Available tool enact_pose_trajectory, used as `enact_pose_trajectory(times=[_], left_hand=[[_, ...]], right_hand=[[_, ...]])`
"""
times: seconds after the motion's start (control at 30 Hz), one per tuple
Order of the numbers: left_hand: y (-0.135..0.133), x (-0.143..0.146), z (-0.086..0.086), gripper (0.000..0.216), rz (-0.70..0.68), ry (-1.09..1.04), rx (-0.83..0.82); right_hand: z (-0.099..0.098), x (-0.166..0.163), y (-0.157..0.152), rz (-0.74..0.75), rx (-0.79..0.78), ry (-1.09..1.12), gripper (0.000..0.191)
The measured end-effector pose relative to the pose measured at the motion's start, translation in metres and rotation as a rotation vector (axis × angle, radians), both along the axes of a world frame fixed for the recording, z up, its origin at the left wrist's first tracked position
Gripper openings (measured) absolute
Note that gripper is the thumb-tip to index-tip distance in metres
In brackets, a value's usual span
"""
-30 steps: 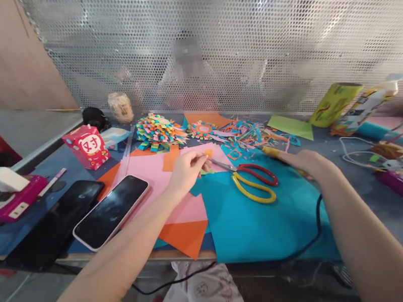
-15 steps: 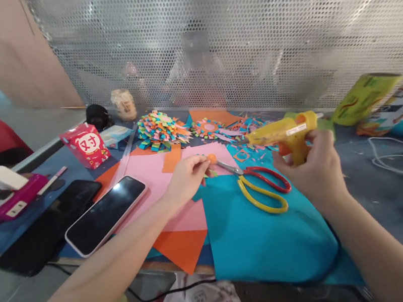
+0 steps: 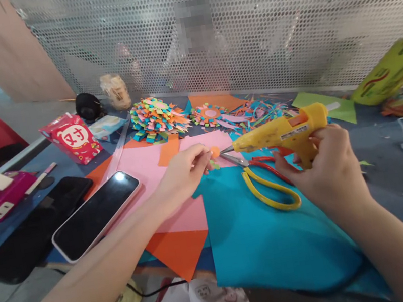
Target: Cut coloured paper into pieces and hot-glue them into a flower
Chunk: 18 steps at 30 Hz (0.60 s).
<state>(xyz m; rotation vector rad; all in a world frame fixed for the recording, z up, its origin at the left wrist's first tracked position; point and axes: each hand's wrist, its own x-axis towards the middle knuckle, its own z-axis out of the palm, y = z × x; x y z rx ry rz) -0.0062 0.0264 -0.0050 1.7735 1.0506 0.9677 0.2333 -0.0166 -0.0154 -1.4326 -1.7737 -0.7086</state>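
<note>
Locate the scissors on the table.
Head view, right of centre: the scissors lie on the teal paper, beneath the glue gun in the right hand.

Bright, even light, soft shadows.
Glare flares on the perforated screen (image 3: 280, 21) and the phone (image 3: 97, 216); the frame bows at its edges, the near corners blurred.

Single head-worn view, aimed forward and down.
Looks from the near edge across the table (image 3: 401, 180) toward the perforated screen (image 3: 280, 21), close in: left hand (image 3: 184, 171) and right hand (image 3: 327, 172) at mid-frame, forearms entering from below.
</note>
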Motion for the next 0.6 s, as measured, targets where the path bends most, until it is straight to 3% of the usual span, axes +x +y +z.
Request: enact_pose_trajectory(times=[0.17, 0.37, 0.6], left_hand=[[0.0006, -0.0019, -0.0046, 0.023, -0.003, 0.061, 0.074], [0.0023, -0.0044, -0.0097, 0.024, -0.045, 0.097, 0.144], [0.0084, -0.0091, -0.0066, 0.026, 0.100, 0.267, 0.134]], right_hand=[[-0.0002, 0.0003, -0.0033, 0.061, 0.051, -0.093, 0.023], [-0.0027, -0.0003, -0.0061, 0.001, 0.053, -0.169, 0.022], [-0.0033, -0.0016, -0.0026, 0.078, -0.017, -0.284, 0.015]])
